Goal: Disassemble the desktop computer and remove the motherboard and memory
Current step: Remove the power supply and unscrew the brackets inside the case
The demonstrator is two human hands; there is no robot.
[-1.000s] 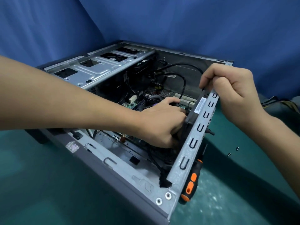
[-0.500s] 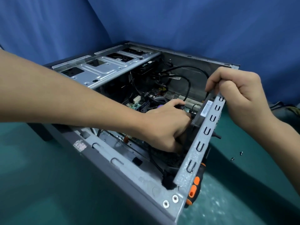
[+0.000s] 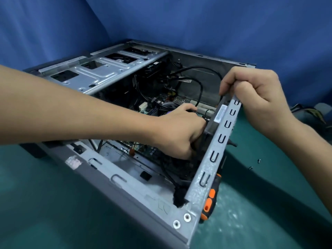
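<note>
The open computer case lies on its side across the middle of the frame on a green table, against a blue backdrop; the motherboard sits deep inside it, at centre, partly hidden under black cables; the left hand reaches in from the left, fingers curled round a dark block set against the inner face of the rear rail; the right hand, upper right, grips the far end of that rail with bent fingers; an orange-and-black screwdriver lies just beside the case at lower right; two small screws lie on the table further right, apart from the case
</note>
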